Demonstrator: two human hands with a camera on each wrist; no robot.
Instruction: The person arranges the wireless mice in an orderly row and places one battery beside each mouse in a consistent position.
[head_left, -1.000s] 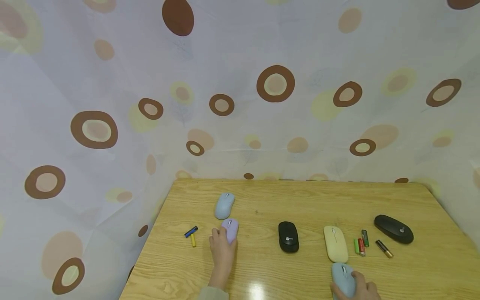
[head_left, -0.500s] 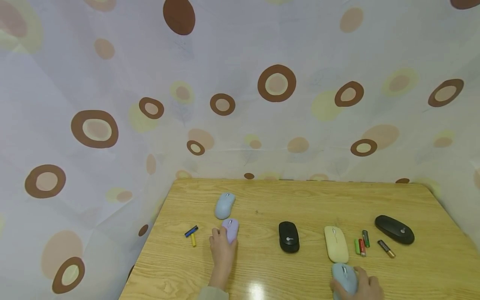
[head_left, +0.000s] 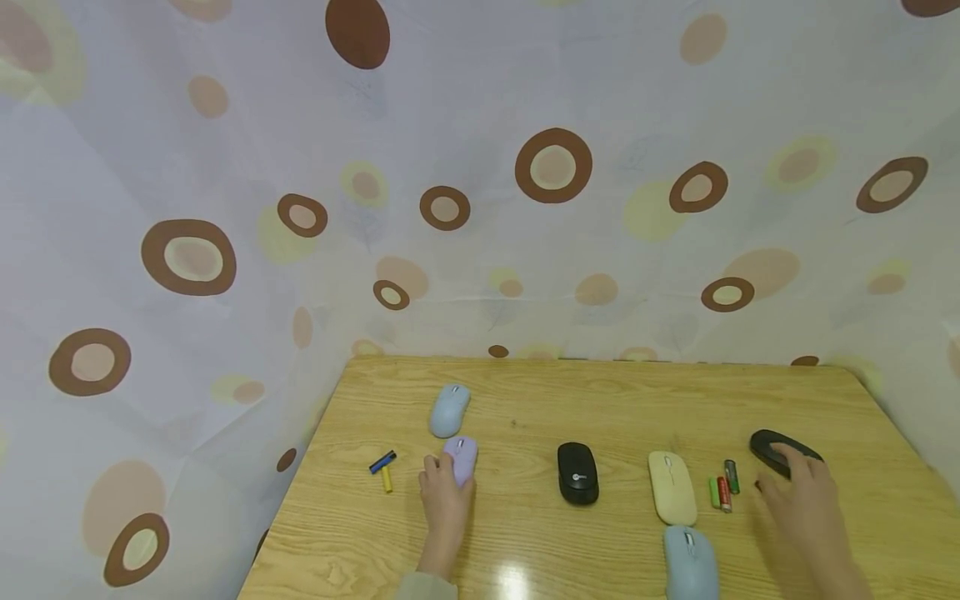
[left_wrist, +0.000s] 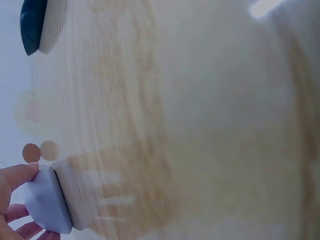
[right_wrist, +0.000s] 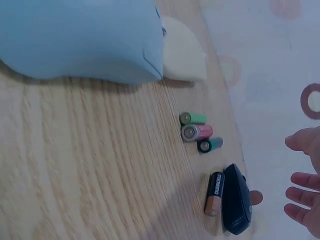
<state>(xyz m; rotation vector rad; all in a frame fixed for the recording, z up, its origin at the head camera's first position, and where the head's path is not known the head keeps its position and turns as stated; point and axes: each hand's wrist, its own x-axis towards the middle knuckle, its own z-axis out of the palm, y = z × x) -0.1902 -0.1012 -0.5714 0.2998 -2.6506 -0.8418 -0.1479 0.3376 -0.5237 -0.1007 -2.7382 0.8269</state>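
Note:
My left hand point(head_left: 444, 504) grips a lilac computer mouse point(head_left: 463, 457) on the table, thumb on one side and fingers on the other in the left wrist view. Just behind it sits a light blue mouse point(head_left: 450, 410). At the right, my right hand point(head_left: 808, 504) is held over a copper-and-black battery point(right_wrist: 215, 194), which it mostly hides in the head view. Its fingers are spread and hold nothing. Beyond them lies a long black mouse point(head_left: 772, 446), partly covered by the hand. Green, red and dark green batteries point(head_left: 723, 493) lie left of this hand.
A yellow mouse point(head_left: 672, 489) stands end to end with a larger light blue mouse point(head_left: 690, 562) near the front. Another black mouse point(head_left: 577, 473) sits mid-table. Blue and yellow batteries point(head_left: 386, 477) lie at the left. A patterned sheet point(head_left: 480, 250) hangs around the wooden table point(head_left: 525, 400).
My right hand has let go of the front light blue mouse and moved right and away from me, to the copper-and-black battery. My left hand has stayed on the lilac mouse.

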